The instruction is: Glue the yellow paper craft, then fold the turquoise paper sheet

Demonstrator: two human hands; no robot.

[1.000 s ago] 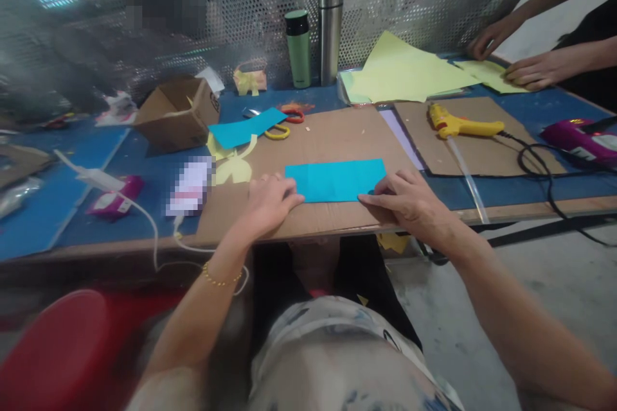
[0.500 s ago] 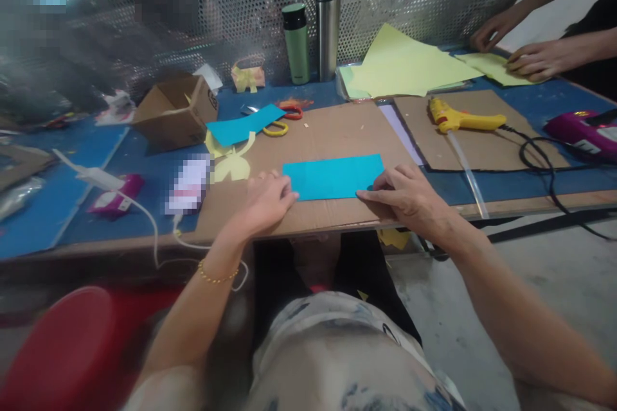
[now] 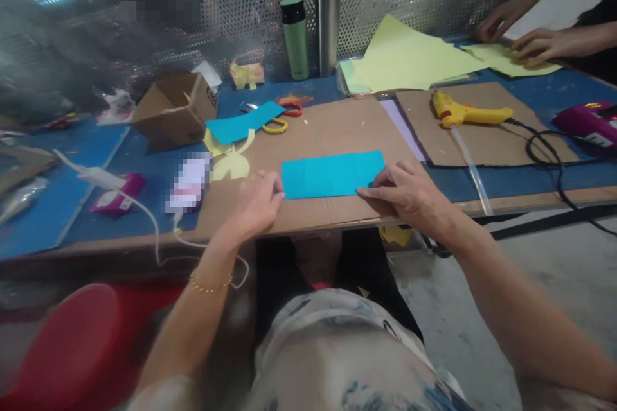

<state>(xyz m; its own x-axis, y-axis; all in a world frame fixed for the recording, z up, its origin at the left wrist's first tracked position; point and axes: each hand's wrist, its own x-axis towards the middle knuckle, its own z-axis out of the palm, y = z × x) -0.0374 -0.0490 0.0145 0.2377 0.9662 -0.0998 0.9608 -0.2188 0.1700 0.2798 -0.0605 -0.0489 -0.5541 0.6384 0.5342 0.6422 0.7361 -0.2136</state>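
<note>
A bright blue paper strip (image 3: 330,173) lies flat on a brown cardboard sheet (image 3: 337,125) at the table's front edge. At the strip's lower right corner, my right hand (image 3: 409,192) has its thumb and fingers closed on the paper. My left hand (image 3: 258,202) is beside the strip's left edge, fingers curled and thumb pressed in; whatever they may hold is hidden. Another blue paper piece (image 3: 245,122) rests over yellow paper cut-outs (image 3: 231,164) further left. Scissors (image 3: 277,125) with red and yellow handles lie partly beneath that piece.
A yellow glue gun (image 3: 475,112) rests on cardboard at right, its black cord trailing off. Behind stand a green tumbler (image 3: 295,38) and a steel flask (image 3: 328,26). A cardboard box (image 3: 173,109) and a phone with cable sit left. A co-worker's hands (image 3: 544,45) handle yellow paper.
My left hand has drawn back left, from overlapping the blue strip to its edge. My right hand and the strip stay nearly in place. The view has shifted slightly.
</note>
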